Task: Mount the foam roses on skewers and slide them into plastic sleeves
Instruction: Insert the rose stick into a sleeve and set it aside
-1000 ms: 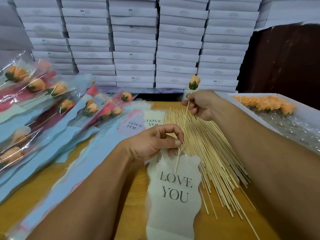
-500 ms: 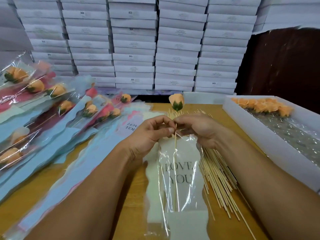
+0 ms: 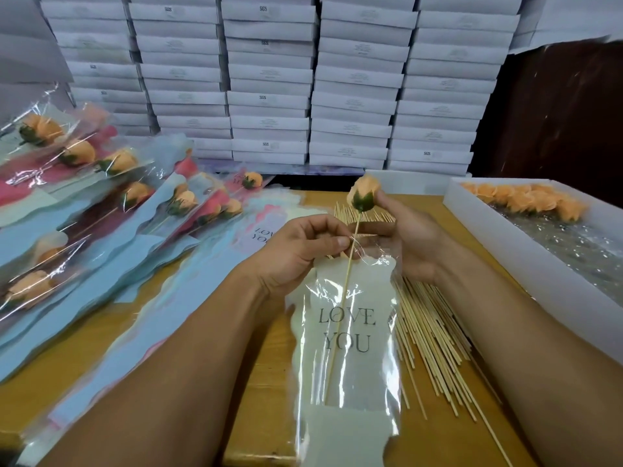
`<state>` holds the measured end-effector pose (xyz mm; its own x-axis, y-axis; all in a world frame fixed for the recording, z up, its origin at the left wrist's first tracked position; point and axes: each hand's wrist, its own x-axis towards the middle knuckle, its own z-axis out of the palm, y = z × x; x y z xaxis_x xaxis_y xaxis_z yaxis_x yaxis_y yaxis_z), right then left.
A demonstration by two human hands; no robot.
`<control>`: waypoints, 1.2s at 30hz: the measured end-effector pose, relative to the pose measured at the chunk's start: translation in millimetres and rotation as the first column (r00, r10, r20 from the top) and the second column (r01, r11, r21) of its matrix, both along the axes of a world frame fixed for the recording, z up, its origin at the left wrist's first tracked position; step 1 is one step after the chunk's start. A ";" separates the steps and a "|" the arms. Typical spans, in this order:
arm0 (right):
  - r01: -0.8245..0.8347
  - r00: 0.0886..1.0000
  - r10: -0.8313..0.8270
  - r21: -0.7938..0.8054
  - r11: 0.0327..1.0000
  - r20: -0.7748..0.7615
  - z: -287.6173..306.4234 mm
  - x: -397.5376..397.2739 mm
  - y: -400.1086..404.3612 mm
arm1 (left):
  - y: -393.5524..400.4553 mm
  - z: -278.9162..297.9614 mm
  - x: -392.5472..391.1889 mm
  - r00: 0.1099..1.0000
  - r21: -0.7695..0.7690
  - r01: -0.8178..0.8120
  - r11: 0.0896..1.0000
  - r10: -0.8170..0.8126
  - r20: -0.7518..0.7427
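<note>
peach foam rose [image 3: 364, 196] on a thin skewer [image 3: 343, 298], skewer's lower length inside a clear plastic sleeve [image 3: 347, 358] lying on the table [image 3: 256, 399], rose head above the sleeve's mouth. printed on the sleeve's cream backing: "love you". left hand [image 3: 300, 251] curled, grip of thumb and forefinger pinching the sleeve's top edge just beside the skewer. right hand [image 3: 409, 239] behind the sleeve mouth, thumb up against the rose's green base; cannot tell what its grip holds. loose skewers [image 3: 435, 338] fanned beneath the right forearm. finished sleeved roses [image 3: 101, 183] stacked at left, one sleeve reading "love you". white tray [image 3: 526, 264] of peach rose heads at right. behind, stacked white boxes [image 3: 269, 79], several marked "sgs".
</note>
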<state>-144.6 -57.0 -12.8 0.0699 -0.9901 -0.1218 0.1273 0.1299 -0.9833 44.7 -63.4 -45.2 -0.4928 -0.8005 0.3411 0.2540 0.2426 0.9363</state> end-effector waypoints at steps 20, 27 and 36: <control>-0.065 0.985 0.046 -0.111 0.992 -0.165 -5.3 -6.6 -0.1 | 1.1 0.9 -0.7 0.996 -0.042 -0.079 0.996 0.080 0.034; -0.094 0.967 0.057 -0.142 0.985 -0.248 -3.9 -2.0 5.4 | 1.1 2.3 -2.0 0.990 -0.055 -0.132 0.990 0.134 0.042; -0.079 0.941 0.029 -0.135 0.988 -0.336 -0.7 5.6 11.1 | 1.7 2.9 -3.9 0.984 -0.050 -0.175 0.983 0.176 0.020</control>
<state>-139.1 -45.9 -13.5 0.1037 -0.9946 -0.0036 -0.2133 -0.0187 -0.9768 40.7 -61.7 -42.3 -0.3548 -0.8582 0.3710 0.1812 0.3262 0.9278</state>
